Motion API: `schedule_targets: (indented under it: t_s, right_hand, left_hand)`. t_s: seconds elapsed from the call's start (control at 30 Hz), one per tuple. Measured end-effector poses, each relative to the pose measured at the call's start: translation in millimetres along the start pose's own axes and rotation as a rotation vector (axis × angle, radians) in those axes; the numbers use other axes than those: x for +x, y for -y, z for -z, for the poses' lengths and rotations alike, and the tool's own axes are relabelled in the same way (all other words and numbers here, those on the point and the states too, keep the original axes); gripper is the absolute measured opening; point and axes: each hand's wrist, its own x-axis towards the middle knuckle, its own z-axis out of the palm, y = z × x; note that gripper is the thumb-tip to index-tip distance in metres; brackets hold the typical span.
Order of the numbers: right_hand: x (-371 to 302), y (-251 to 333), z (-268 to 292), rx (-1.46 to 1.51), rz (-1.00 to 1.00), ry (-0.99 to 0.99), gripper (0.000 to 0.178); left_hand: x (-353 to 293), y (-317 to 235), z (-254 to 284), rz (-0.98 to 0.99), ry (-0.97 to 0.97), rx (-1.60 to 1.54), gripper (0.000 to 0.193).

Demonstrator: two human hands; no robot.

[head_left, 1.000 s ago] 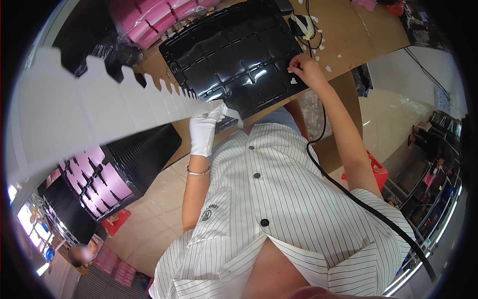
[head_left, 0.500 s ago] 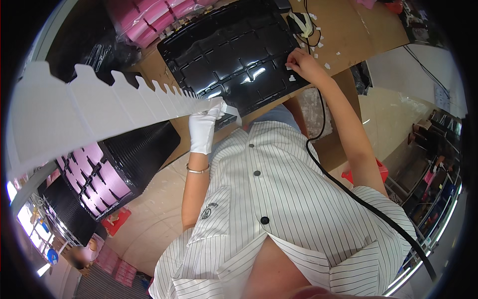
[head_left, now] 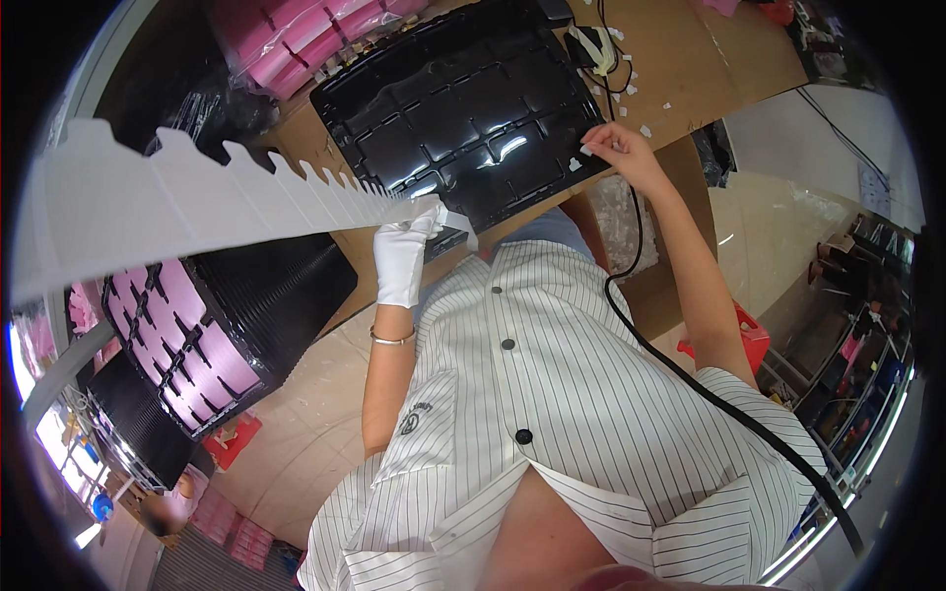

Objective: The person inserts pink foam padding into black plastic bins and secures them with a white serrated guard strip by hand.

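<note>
My left hand [head_left: 399,258], in a white glove, is closed on a long white strip [head_left: 187,212] with a toothed edge. The strip stretches away to the left, and a short end hangs past the fingers. Bare, my right hand [head_left: 628,160] pinches a small white piece [head_left: 587,150] between thumb and fingertips, over the near right corner of a black plastic tray [head_left: 493,94]. The tray is shallow, glossy and divided into compartments. Another white scrap [head_left: 575,164] lies on it close to those fingertips.
Pink packed goods [head_left: 315,39] lie behind the tray. Stacked black trays [head_left: 276,295] stand at left, one side showing pink. A black cable [head_left: 709,394] runs down past my right side. White scraps dot the cardboard-covered table [head_left: 709,69]; a red container [head_left: 754,338] is at right.
My right hand has moved a little nearer and to the right, and the white piece in its fingers now shows. The strip has shifted slightly at its left end; my left hand has barely moved.
</note>
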Motion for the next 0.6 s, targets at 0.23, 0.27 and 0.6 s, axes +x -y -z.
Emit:
schedule_targets:
  t_s: [0.23, 0.27, 0.6]
  right_hand:
    - [-10.0, 31.8, -4.3, -0.085, -0.068, -0.029, 0.011]
    - [-11.1, 38.0, -6.1, -0.181, -0.073, 0.059, 0.012]
    - [-39.9, -72.7, 44.3, 0.379, -0.239, -0.872, 0.018]
  left_hand:
    - [3.6, 2.8, 1.0, 0.023, 0.022, 0.054, 0.019]
    - [4.9, 3.3, 1.4, 0.036, 0.040, 0.091, 0.019]
    - [-4.2, -10.9, 3.0, -0.005, 0.001, -0.018, 0.017]
